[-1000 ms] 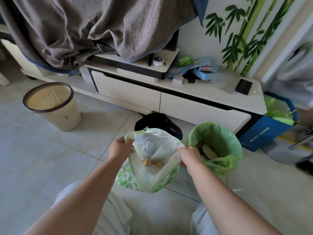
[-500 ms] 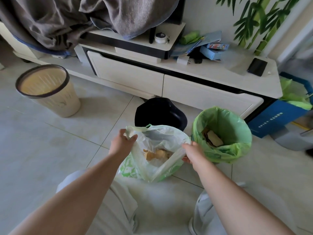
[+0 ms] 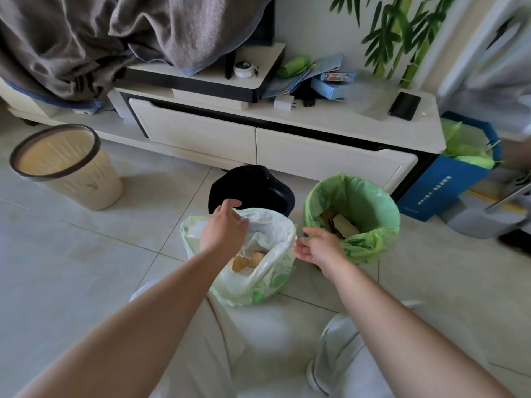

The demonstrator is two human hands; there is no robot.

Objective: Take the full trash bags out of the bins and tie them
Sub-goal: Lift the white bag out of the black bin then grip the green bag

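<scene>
A pale green and white trash bag [image 3: 258, 280] stands open on the floor tiles with yellowish scraps inside. My left hand [image 3: 224, 228] hovers over its far left rim, fingers relaxed, holding nothing. My right hand [image 3: 319, 248] is open beside the bag's right rim, palm turned toward it, apart from the plastic. Right of the bag stands a bin lined with a green trash bag [image 3: 352, 216] with scraps in it. Behind the pale bag sits an empty black bin [image 3: 253, 188].
A beige bin with a dark rim [image 3: 66, 168] stands on the floor at the left. A white TV cabinet [image 3: 273, 139] runs along the wall, with a phone [image 3: 404, 105] and boxes on top. A blue box with green bags [image 3: 459, 168] is at right.
Both hands have let go of the pale bag's rim and opened. The bag now stands by itself on the floor. The view has tilted down and closer.
</scene>
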